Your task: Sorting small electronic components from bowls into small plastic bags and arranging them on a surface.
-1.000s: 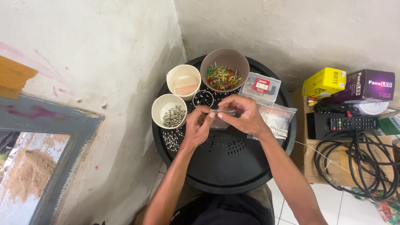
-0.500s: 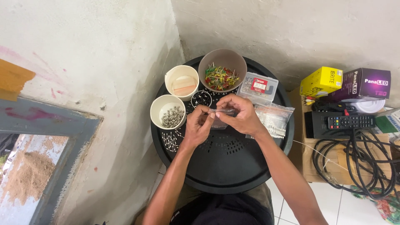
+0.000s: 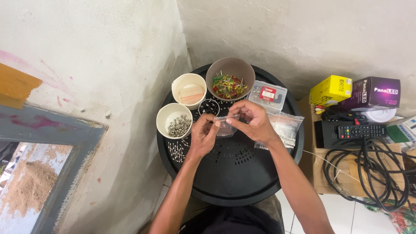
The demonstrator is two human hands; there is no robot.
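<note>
Clear glossy plastic bag [image 3: 225, 127], matt black tray [image 3: 242, 182]

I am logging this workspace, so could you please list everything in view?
round tray: one, black, centre
small plastic bag: one, clear, held by both hands
bowl of LEDs: one, brown, tray's far edge
cup of small metal parts: one, cream, tray's left
cup: one, cream, behind it
plastic case: one, clear, tray's far right
bags of parts: clear, tray's right
remote control: one, black, right
boxes: two, yellow and purple, right
cables: black, lower right
left hand: pinching bag
right hand: pinching bag
</note>
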